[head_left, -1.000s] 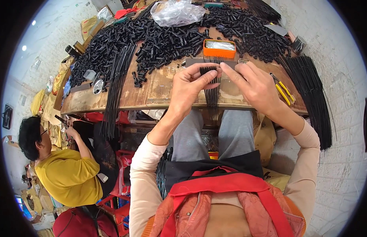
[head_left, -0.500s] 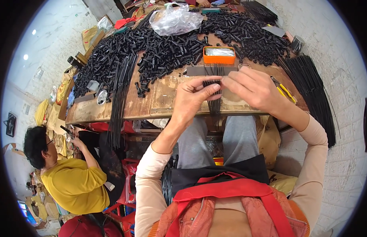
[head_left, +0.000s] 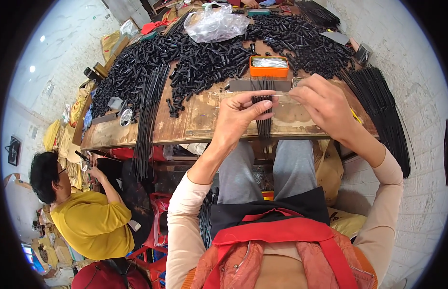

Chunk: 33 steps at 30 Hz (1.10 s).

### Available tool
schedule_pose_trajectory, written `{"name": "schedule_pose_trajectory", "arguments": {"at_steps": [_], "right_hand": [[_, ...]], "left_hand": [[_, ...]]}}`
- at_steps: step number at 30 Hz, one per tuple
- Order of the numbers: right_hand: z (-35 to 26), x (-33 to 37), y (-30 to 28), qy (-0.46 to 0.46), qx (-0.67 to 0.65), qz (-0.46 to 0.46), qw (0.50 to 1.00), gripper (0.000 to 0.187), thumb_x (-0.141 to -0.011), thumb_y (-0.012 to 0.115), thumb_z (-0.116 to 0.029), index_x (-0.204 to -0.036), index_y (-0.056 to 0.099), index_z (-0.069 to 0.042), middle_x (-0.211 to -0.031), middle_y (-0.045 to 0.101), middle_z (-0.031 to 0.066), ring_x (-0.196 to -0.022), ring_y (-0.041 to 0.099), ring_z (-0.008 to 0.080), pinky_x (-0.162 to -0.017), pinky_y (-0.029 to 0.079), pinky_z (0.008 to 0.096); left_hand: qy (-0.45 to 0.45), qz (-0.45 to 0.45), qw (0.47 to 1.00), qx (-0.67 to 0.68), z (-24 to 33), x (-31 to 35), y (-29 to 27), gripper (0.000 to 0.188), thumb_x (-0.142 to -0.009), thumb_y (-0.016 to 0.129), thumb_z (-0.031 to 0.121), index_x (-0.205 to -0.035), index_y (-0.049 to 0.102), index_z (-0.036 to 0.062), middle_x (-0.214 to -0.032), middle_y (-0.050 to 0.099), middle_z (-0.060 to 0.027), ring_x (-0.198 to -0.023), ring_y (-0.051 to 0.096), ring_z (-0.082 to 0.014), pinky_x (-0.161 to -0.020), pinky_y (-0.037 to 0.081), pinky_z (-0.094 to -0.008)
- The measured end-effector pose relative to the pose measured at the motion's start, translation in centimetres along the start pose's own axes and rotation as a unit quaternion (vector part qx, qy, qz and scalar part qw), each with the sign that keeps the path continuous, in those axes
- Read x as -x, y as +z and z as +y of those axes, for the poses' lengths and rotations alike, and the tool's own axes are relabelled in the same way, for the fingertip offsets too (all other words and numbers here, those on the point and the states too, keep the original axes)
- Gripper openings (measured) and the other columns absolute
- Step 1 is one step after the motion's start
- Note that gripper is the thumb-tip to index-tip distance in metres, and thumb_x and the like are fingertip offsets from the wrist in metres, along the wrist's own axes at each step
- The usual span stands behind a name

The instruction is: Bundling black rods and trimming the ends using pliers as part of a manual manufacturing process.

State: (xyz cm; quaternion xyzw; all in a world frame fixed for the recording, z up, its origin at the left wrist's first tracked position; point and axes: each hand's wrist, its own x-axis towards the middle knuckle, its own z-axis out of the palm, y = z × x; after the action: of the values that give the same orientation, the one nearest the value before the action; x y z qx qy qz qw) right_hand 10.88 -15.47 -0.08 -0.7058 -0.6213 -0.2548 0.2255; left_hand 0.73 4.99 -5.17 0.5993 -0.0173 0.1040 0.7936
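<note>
My left hand pinches the top of a small bundle of thin black rods that hangs down over the table's near edge. My right hand is raised just right of the bundle, fingertips closed on a thin pale pin that points toward the bundle's top. Right behind the hands sit an orange tray of silvery pins and a flat grey bar.
The wooden table carries a big heap of short black tubes, long black rods hanging off its left side, more rods at the right, and a clear plastic bag. A person in yellow sits low at the left.
Both hands have lifted slightly off the table with the bundle; my right hand has drawn a little apart to the right of it. The view has shifted.
</note>
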Motion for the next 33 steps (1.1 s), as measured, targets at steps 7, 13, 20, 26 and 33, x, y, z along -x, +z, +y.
{"name": "schedule_pose_trajectory", "arguments": {"at_steps": [7, 13, 20, 26, 33], "right_hand": [[0.0, -0.1, 0.8, -0.031, -0.051, 0.027, 0.998, 0.029, -0.071, 0.069, 0.002, -0.100, 0.066, -0.001, -0.091, 0.063, 0.0101, -0.079, 0.061, 0.0262, -0.066, 0.050, 0.0347], [-0.1, -1.5, 0.7, -0.101, -0.029, 0.012, 0.994, 0.032, -0.073, 0.066, 0.005, -0.105, 0.066, -0.001, -0.093, 0.065, 0.0104, -0.081, 0.063, 0.0267, -0.070, 0.052, 0.0337], [5.6, 0.2, 1.9, 0.285, -0.203, -0.014, 0.937, 0.020, -0.096, 0.056, -0.010, -0.113, 0.063, -0.003, -0.094, 0.067, 0.0059, -0.084, 0.062, 0.0102, -0.075, 0.052, 0.0273], [11.8, 3.4, 10.7, 0.271, -0.226, -0.119, 0.928, 0.022, -0.094, 0.059, -0.014, -0.112, 0.063, -0.001, -0.094, 0.065, 0.0075, -0.081, 0.062, 0.0138, -0.073, 0.051, 0.0285], [19.0, -1.1, 16.9, 0.136, -0.064, -0.014, 0.988, 0.013, -0.087, 0.059, -0.011, -0.089, 0.066, -0.001, -0.089, 0.065, 0.0149, -0.083, 0.064, 0.0346, -0.072, 0.051, 0.0417]], "left_hand": [[0.014, 0.000, 1.000, 0.010, -0.1, 0.4, -0.3, 0.026, -0.092, 0.062, 0.003, -0.116, 0.063, -0.0051, -0.103, 0.068, -0.0157, -0.097, 0.068, -0.0231, -0.086, 0.060, -0.0389], [0.007, -0.005, 1.000, 0.010, -0.6, 0.3, -0.2, 0.029, -0.089, 0.065, 0.001, -0.117, 0.063, -0.0058, -0.103, 0.069, -0.0147, -0.096, 0.067, -0.0208, -0.085, 0.060, -0.0378], [0.132, -0.064, 0.723, -0.675, -10.0, 1.8, -5.7, 0.088, -0.061, 0.083, 0.027, -0.139, 0.045, 0.0119, -0.148, 0.035, -0.0204, -0.134, 0.039, -0.0365, -0.105, 0.041, -0.0448], [0.202, -0.119, 0.719, -0.655, -11.6, -0.2, -4.7, 0.084, -0.066, 0.081, 0.033, -0.141, 0.046, 0.0162, -0.148, 0.038, -0.0165, -0.138, 0.035, -0.0343, -0.113, 0.031, -0.0437], [0.197, -0.148, 0.772, -0.586, -12.2, -1.7, -4.5, 0.083, -0.065, 0.082, 0.026, -0.140, 0.048, 0.0187, -0.153, 0.030, -0.0173, -0.139, 0.034, -0.0360, -0.112, 0.033, -0.0451]]}}
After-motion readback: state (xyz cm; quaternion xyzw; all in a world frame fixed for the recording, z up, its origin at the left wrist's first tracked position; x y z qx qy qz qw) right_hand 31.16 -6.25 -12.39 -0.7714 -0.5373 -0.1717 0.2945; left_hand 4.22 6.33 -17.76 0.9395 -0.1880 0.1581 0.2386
